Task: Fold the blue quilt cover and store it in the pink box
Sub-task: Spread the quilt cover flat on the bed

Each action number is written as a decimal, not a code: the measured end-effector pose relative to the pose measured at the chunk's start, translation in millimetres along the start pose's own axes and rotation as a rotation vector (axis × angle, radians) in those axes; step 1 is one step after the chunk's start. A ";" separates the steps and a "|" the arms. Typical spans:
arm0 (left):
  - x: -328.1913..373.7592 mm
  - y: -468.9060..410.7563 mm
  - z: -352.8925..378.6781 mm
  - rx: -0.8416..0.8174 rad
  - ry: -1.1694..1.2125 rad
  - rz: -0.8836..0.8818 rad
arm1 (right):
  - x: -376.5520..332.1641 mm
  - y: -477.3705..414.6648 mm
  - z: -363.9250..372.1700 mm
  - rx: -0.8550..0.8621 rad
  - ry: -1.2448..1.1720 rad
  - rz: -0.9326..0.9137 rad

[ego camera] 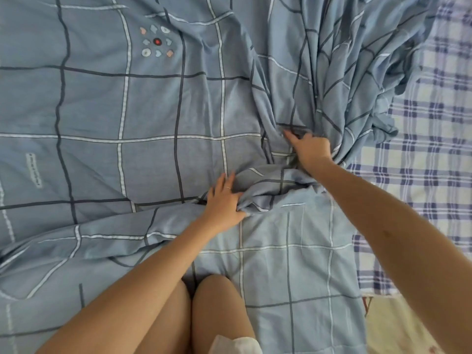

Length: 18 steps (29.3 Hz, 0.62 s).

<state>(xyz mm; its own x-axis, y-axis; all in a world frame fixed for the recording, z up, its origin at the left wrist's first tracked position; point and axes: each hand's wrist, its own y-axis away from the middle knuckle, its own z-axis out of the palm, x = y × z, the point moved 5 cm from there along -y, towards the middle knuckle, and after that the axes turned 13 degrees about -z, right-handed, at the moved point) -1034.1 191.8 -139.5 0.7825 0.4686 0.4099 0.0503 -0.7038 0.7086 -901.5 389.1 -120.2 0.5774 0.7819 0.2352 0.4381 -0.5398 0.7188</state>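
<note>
quilt cover: one, blue checked, spread out, bunched mid-right.
left hand: thumb pinches a bunched fold.
right hand: grips gathered cloth.
plaid sheet: one, underneath, at right.

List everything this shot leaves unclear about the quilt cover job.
Pink box: nowhere in the head view; location unknown.
Quilt cover: head view, cut off by the left and top edges; full extent unknown.
Right hand: head view, fingertips hidden in bunched folds of the cover.
</note>
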 end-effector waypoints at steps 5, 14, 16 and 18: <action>5.0 -10.8 6.5 -0.034 0.058 -0.047 | 66.0 15.4 -4.7 -0.113 0.226 0.180; 19.5 -18.2 6.8 -0.007 0.114 0.031 | 105.5 6.4 -13.6 0.069 -0.039 0.413; 21.4 -20.0 4.0 -0.014 0.110 0.036 | 110.3 6.0 -12.2 0.088 -0.074 0.441; 21.0 -19.1 2.5 -0.024 0.113 0.040 | 101.6 3.5 -10.5 0.091 -0.146 0.446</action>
<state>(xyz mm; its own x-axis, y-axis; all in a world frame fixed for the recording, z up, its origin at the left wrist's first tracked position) -1017.1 213.7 -145.9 0.7087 0.4987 0.4990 0.0046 -0.7106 0.7036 -848.5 469.9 -86.8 0.8108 0.4192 0.4085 0.1806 -0.8430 0.5067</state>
